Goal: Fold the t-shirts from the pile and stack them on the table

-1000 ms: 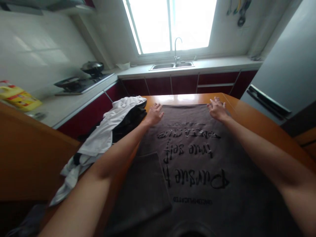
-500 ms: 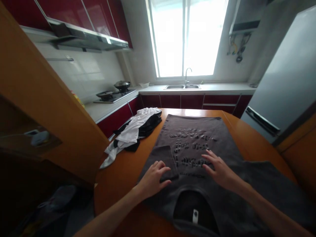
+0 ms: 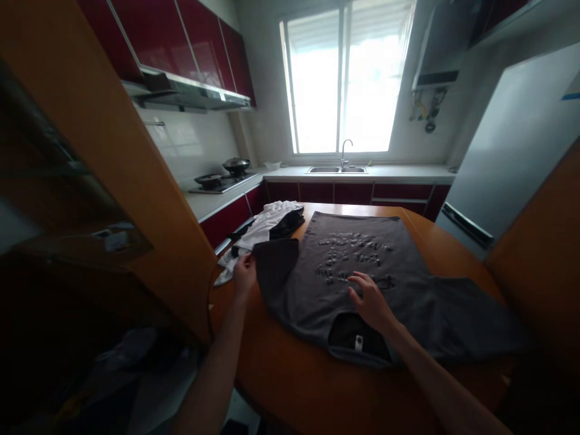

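A dark grey T-shirt (image 3: 317,302) with raised black lettering lies spread on the wooden table (image 3: 281,362), its neckline and white label towards me. My left hand (image 3: 245,272) pinches the corner of the left sleeve, which is lifted and stretched out to the left. Over the shirt's chest, just above the neckline, is my right hand (image 3: 369,302), fingers spread and holding nothing. Whether its fingertips touch the cloth I cannot tell. The right sleeve lies out flat towards the table's right edge.
White and black clothes (image 3: 267,226) are heaped at the table's far left edge, close to my left hand. Beyond stand a stove with pans (image 3: 235,164), a sink (image 3: 338,170) under the window, and a fridge (image 3: 507,139) on the right. A wooden cabinet (image 3: 149,199) rises at left.
The left sleeve was folded inward over the shirt; my left hand has taken its end and drawn it out to the left. My right hand has shifted slightly towards the neckline. The view has shifted.
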`<state>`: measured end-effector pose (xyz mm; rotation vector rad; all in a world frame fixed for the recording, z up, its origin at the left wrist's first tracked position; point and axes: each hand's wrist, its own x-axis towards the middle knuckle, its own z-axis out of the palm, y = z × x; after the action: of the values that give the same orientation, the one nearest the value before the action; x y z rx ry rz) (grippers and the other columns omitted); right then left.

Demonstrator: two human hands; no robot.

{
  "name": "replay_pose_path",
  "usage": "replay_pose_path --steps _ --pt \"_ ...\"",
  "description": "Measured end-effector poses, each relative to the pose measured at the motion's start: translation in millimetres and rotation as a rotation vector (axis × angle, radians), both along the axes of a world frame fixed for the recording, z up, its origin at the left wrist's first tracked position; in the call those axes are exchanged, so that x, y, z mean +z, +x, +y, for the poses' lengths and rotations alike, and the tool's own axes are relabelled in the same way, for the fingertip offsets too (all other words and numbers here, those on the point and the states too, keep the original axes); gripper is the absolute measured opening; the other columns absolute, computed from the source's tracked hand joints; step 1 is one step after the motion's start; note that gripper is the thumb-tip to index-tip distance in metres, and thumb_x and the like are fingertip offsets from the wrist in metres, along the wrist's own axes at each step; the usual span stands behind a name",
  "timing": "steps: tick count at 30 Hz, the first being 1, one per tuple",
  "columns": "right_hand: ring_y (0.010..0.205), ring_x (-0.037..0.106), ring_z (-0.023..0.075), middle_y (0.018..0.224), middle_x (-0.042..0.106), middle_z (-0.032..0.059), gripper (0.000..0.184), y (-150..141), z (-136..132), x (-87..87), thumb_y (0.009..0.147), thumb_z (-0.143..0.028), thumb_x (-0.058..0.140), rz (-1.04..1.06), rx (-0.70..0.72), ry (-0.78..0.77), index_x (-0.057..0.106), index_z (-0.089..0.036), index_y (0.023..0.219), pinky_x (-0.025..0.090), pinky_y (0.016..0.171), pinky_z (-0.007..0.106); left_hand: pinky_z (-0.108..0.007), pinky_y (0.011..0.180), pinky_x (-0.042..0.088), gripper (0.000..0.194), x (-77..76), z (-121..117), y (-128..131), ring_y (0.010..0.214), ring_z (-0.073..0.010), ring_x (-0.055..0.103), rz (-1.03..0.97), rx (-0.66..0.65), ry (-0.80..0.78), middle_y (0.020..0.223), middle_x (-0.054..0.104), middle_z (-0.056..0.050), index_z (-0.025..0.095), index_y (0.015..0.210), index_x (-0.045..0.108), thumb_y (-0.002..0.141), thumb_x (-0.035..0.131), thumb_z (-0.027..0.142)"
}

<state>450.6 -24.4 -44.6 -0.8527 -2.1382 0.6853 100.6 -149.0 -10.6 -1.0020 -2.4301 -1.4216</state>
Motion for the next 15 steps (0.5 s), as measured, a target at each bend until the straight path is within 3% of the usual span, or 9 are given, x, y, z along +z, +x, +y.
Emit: replay_pose_path --steps 2,4,6,8,10,13,15 --pt "0.127 0.058 0.028 0.133 0.063 0.0144 0.031 0.7 1.1 -9.8 0.09 -0.03 0.054 0.012 0.008 -0.006 0.071 -0.018 0.114 0.043 0.113 0.048 -0.046 0.093 0.053 0.039 -0.1 -30.0 -20.9 0.106 -0.0296 0.064 0.007 0.209 0.065 0.118 0.064 -0.02 0.008 0.126 0.057 0.093 0.04 0.018" --pt "0.125 0.059 0.0282 0.131 0.065 0.0143 0.03 1.3 2.0 -18.8 0.09 -0.031 0.054 0.016 0.02 -0.016 0.072 -0.018 0.111 0.044 0.112 0.049 -0.05 0.101 0.049 0.047 -10.3 -56.3 -21.7 0.119 -0.0322 0.058 0.061 0.386 0.145 0.13 0.056 -0.024 0.006 0.135 0.05 0.09 0.043 0.017" --pt "0.123 0.061 0.0282 0.128 0.066 0.0134 0.028 1.9 2.8 -24.8 0.09 -0.031 0.054 0.026 0.035 -0.029 0.072 -0.019 0.109 0.045 0.11 0.049 -0.048 0.102 0.05 0.046 -25.1 -72.0 -4.8 0.12 -0.0315 0.057 0.12 0.4 0.195 0.131 0.055 -0.022 0.01 0.133 0.052 0.088 0.048 0.019" --pt "0.119 0.063 0.0283 0.124 0.068 0.0122 0.026 3.4 2.9 -25.9 0.089 -0.03 0.055 0.039 0.055 -0.042 0.073 -0.021 0.106 0.047 0.109 0.051 -0.043 0.097 0.053 0.035 -37.3 -76.4 23.9 0.113 -0.0279 0.061 0.12 0.179 0.169 0.122 0.061 -0.015 0.018 0.124 0.059 0.09 0.048 0.021" --pt "0.116 0.065 0.0288 0.121 0.07 0.0116 0.025 7.5 1.6 -21.2 0.089 -0.03 0.055 0.049 0.067 -0.051 0.073 -0.022 0.103 0.048 0.107 0.052 -0.04 0.093 0.055 0.025 -41.9 -74.0 57.7 0.105 -0.0242 0.064 0.076 -0.158 0.082 0.113 0.065 -0.009 0.024 0.113 0.064 0.093 0.049 0.023" --pt "0.111 0.066 0.0283 0.116 0.071 0.0099 0.025 21.0 -4.5 -7.6 0.09 -0.031 0.055 0.045 0.09 -0.053 0.073 -0.024 0.105 0.051 0.103 0.049 -0.036 0.095 0.054 0.017 -36.9 -68.5 105.9 0.104 -0.0209 0.064 0.045 -0.667 -0.115 0.109 0.067 -0.006 0.026 0.106 0.07 0.095 0.057 0.027" --pt "0.107 0.068 0.0273 0.112 0.072 0.0083 0.023 35.4 -11.8 -1.3 0.092 -0.033 0.054 0.033 0.098 -0.058 0.073 -0.026 0.104 0.054 0.097 0.045 -0.034 0.095 0.052 0.015 -31.7 -67.2 130.3 0.105 -0.0202 0.063 0.045 -0.892 -0.214 0.11 0.068 -0.006 0.026 0.106 0.073 0.094 0.064 0.028"
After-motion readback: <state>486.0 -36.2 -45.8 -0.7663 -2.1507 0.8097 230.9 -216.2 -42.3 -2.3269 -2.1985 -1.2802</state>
